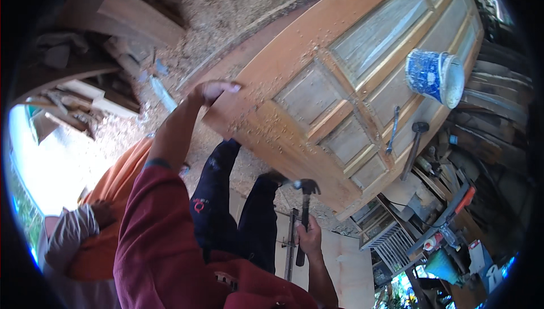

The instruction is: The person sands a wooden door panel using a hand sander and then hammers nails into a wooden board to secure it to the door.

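A large panelled wooden door (272,125) lies across the view, with wood shavings scattered over it. My left hand (213,90) grips its near left corner, part of the fingers hidden by the edge. In my right hand (309,236), below the door's near edge, is a claw hammer (306,207) held by its dark handle. Its head points up, close to that edge. On the door's right half stand a blue, paint-smeared bucket (425,74), a dark-headed mallet (413,150) and a slim bluish metal tool (392,130).
A person in orange (124,173) is close by on my left. Wood offcuts (73,105) are piled at the left, beside a shavings-covered floor (238,11). Stacked boards (498,94) line the right side. A cluttered bench area with a long clamp-like tool (442,218) fills the lower right.
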A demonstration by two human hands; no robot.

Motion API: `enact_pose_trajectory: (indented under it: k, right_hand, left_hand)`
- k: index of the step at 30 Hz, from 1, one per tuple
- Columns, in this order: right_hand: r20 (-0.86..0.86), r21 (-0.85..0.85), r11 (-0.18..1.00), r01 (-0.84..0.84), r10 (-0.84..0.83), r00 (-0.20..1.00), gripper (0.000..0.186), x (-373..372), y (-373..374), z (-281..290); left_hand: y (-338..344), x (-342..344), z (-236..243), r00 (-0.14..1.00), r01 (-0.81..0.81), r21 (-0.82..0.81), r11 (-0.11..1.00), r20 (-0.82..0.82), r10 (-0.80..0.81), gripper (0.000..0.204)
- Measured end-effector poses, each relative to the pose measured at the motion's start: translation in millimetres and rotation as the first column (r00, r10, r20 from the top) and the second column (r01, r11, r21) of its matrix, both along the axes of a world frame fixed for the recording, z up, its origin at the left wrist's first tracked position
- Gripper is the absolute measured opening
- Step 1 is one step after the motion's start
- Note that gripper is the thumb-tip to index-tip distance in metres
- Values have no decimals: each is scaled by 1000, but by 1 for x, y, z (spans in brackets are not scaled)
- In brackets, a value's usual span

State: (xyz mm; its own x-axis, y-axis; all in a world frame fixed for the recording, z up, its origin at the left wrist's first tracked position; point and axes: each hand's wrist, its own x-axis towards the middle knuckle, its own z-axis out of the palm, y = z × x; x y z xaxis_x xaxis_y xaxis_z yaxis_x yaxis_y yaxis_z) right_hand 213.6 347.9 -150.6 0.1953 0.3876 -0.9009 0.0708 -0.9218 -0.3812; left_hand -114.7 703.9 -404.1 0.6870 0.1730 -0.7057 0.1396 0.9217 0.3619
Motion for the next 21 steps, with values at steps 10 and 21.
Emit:
enact_pose_trajectory:
  k: [10,21]
  right_hand:
    - [57,-57,868,-494,497,866,43,-31,43,-3]
    - [96,-65,960,-273,278,956,37,-41,44,-12]
  left_hand:
    - [9,-9,11,992,45,-132,990,127,-28,70]
    - [6,-5,4,992,-35,-107,994,119,47,53]
